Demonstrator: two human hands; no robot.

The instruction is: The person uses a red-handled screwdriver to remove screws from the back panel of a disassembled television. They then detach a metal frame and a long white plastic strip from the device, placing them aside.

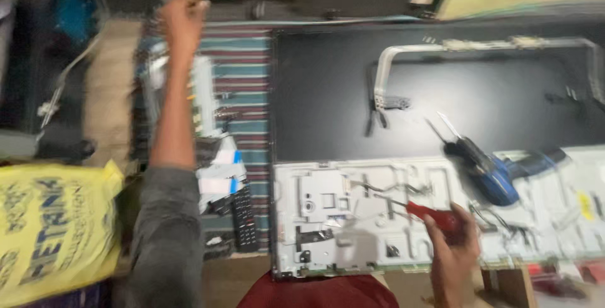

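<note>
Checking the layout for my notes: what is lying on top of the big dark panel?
On the dark panel lie a white U-shaped bracket, small black pliers and a blue-handled tool, partly over the grey metal chassis. What lies beneath the panel is covered.

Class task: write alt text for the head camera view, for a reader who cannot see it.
Seen from above, a person's right hand holds a red-handled screwdriver over the grey metal back panel of a large flat screen lying face down. The left hand reaches far forward, fingers pinched on something small and blurred. A blue power drill lies on the panel.
</note>
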